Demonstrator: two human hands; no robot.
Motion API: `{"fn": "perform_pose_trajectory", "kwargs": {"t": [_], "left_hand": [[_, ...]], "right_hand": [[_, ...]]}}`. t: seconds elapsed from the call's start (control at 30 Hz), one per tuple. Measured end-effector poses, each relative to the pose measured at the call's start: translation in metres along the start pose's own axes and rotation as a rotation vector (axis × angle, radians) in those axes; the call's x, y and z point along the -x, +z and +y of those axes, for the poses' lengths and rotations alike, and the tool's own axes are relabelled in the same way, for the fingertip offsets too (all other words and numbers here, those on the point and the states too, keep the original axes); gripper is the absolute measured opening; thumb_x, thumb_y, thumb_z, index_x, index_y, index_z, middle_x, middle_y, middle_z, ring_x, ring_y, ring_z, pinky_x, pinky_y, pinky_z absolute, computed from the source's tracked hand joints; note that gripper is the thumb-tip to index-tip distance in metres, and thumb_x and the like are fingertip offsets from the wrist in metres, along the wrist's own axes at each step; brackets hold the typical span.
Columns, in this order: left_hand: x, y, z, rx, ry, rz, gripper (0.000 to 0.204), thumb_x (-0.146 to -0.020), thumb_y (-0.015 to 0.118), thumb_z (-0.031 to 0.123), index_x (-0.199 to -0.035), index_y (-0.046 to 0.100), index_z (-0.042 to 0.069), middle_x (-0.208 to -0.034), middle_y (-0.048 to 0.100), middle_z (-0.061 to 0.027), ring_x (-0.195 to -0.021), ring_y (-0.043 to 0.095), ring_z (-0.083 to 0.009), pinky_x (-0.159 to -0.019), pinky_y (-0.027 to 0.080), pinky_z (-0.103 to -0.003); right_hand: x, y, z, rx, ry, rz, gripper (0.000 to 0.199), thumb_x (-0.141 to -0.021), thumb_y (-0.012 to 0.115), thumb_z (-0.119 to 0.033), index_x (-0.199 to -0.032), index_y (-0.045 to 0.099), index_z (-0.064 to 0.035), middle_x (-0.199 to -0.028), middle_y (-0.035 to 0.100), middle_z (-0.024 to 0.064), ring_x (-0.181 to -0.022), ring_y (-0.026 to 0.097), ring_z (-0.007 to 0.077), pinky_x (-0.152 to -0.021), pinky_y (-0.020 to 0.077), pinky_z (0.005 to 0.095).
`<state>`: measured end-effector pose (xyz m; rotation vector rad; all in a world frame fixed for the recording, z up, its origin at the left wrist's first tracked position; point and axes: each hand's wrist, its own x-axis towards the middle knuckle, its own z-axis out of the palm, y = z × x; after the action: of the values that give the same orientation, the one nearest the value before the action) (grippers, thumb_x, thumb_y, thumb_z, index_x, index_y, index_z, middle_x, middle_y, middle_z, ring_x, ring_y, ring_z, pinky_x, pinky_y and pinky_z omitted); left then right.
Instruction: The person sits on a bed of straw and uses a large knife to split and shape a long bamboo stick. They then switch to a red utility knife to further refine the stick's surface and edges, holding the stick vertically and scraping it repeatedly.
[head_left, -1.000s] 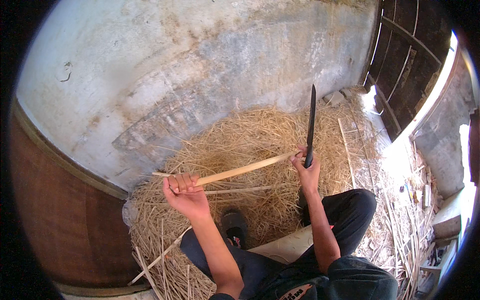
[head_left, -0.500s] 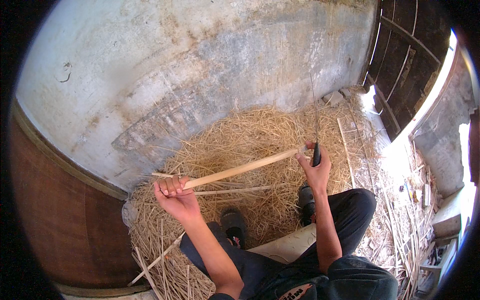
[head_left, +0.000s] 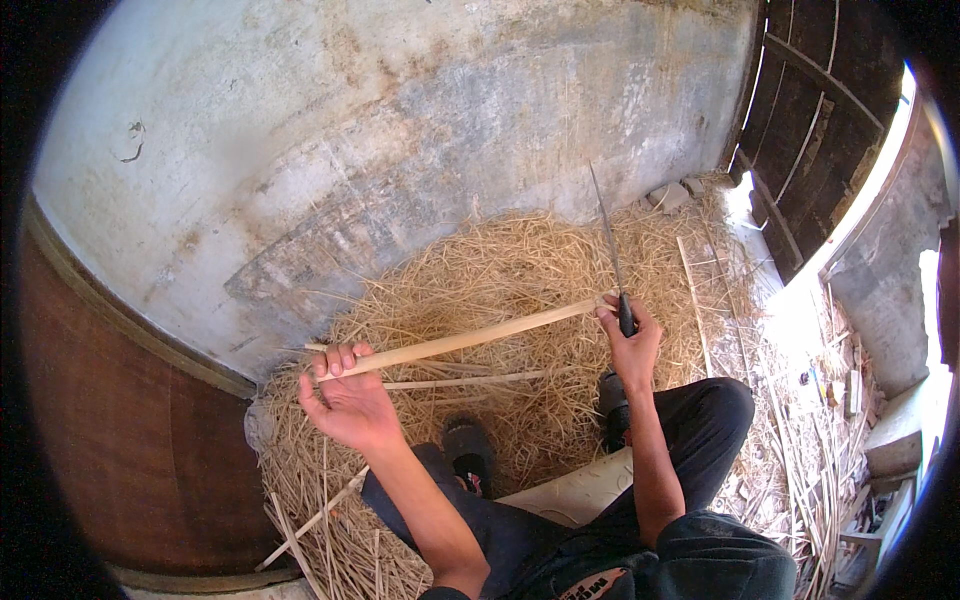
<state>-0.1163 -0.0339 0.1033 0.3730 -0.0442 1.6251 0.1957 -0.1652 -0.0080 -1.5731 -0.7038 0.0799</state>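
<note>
A long pale strip (head_left: 470,341), apparently split bamboo, stretches between my hands above the straw. Its left end lies across the curled fingers of my left hand (head_left: 352,400), palm up, with the thumb apart from it. My right hand (head_left: 634,345) is closed around the black handle of a long thin-bladed knife (head_left: 609,228). The blade points up and away, toward the wall. Thumb and fingertips of that same hand also pinch the strip's right end, close to the handle.
Loose straw-like shavings (head_left: 500,260) cover the floor around my feet. Another thin strip (head_left: 470,381) lies below the held one. A stained wall (head_left: 400,150) rises ahead; a brown panel (head_left: 150,420) stands left. Several long slivers (head_left: 800,480) lie at right.
My left hand has loosened, its thumb swinging away, and the strip's left end now extends farther left across the fingers. The knife has tilted, its tip moving left.
</note>
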Motion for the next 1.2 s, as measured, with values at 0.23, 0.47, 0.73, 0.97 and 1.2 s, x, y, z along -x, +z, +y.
{"fn": "perform_pose_trajectory", "kwargs": {"t": [0.23, 0.47, 0.73, 0.97, 1.2], "left_hand": [[0.006, 0.002, -0.004, -0.254, 0.075, -0.242, 0.044, -0.107, 0.053, 0.047, -0.083, 0.050, 0.011, -0.081, 0.050, -0.0027, -0.082, 0.050, -0.0187, -0.085, 0.049, -0.036], [0.006, -0.010, -0.004, -0.221, 0.002, -0.372, 0.069, -0.094, 0.040, 0.080, -0.068, 0.036, 0.015, -0.052, 0.025, 0.0049, -0.045, 0.023, -0.0109, -0.044, 0.026, -0.029], [0.009, -0.017, -0.014, -0.308, 0.080, -0.187, 0.081, -0.082, 0.029, 0.096, -0.066, 0.023, 0.017, -0.051, 0.019, 0.0045, -0.049, 0.010, -0.0108, -0.048, 0.011, -0.031], [0.009, -0.032, -0.056, -0.416, 0.009, -0.128, 0.080, -0.092, 0.025, 0.090, -0.063, 0.023, 0.016, -0.053, 0.020, 0.0031, -0.052, 0.017, -0.0144, -0.053, 0.013, -0.034], [0.009, -0.149, -0.118, -0.737, -0.177, -0.169, 0.052, -0.099, 0.041, 0.049, -0.065, 0.027, 0.012, -0.058, 0.023, -0.0003, -0.053, 0.019, -0.0143, -0.055, 0.016, -0.036]], "right_hand": [[0.003, 0.002, 0.004, -0.365, 0.304, -0.164, 0.027, -0.097, 0.073, -0.020, -0.111, 0.070, 0.0032, -0.089, 0.073, 0.0039, -0.050, 0.046, 0.0026, -0.046, 0.0362, 0.0208], [0.003, 0.002, 0.014, -0.578, 0.568, -0.338, 0.030, -0.099, 0.071, -0.026, -0.111, 0.070, 0.0005, -0.083, 0.070, 0.0030, -0.046, 0.041, 0.0021, -0.041, 0.0303, 0.0215], [0.023, 0.032, 0.049, 0.002, 0.063, -0.037, 0.049, -0.105, 0.056, -0.044, -0.104, 0.073, 0.0021, -0.068, 0.056, 0.0027, -0.063, 0.049, 0.0130, -0.058, 0.0395, 0.0341], [0.065, 0.066, 0.062, -0.173, 0.224, -0.337, 0.033, -0.109, 0.053, -0.039, -0.098, 0.052, -0.0072, -0.069, 0.044, -0.0031, -0.060, 0.040, 0.0068, -0.054, 0.0338, 0.0267], [0.102, 0.085, 0.146, -0.229, 0.579, -0.328, 0.035, -0.109, 0.053, -0.041, -0.095, 0.052, -0.0095, -0.068, 0.043, -0.0034, -0.054, 0.037, 0.0068, -0.049, 0.0307, 0.0283]]}}
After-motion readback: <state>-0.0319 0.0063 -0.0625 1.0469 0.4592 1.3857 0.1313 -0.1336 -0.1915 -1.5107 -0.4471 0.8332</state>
